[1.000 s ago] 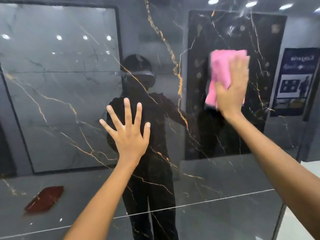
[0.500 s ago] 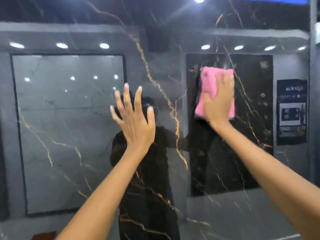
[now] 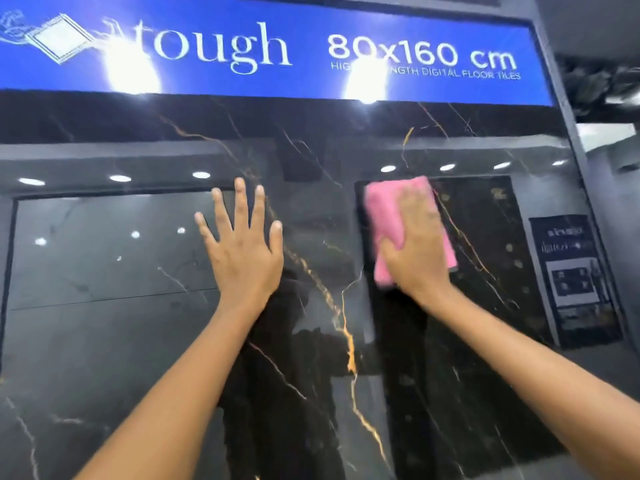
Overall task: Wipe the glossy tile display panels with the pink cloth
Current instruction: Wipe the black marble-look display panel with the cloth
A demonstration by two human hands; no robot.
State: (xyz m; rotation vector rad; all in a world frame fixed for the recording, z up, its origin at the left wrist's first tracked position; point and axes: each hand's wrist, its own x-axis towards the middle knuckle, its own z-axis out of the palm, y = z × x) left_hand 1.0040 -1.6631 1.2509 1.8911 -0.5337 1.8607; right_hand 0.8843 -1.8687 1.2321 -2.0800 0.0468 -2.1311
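A glossy black tile panel [image 3: 311,140] with gold veins fills the view and mirrors the room behind me. My right hand [image 3: 417,251] presses a folded pink cloth [image 3: 384,209] flat against the panel's upper right part, fingers straight over the cloth and thumb at its left edge. The cloth's top and left side show past the hand. My left hand [image 3: 242,251] lies flat on the panel to the left of the cloth, fingers spread and straight, holding nothing.
A blue sign [image 3: 263,53] reading "tough 80x160 cm" runs along the top of the panel. A grey frame post [image 3: 571,140] borders the panel on the right. Reflected ceiling lights and other tile displays show in the gloss.
The view has tilted up, bringing the blue sign into sight. Both hands have climbed higher on the panel, the right one carrying the cloth up with it.
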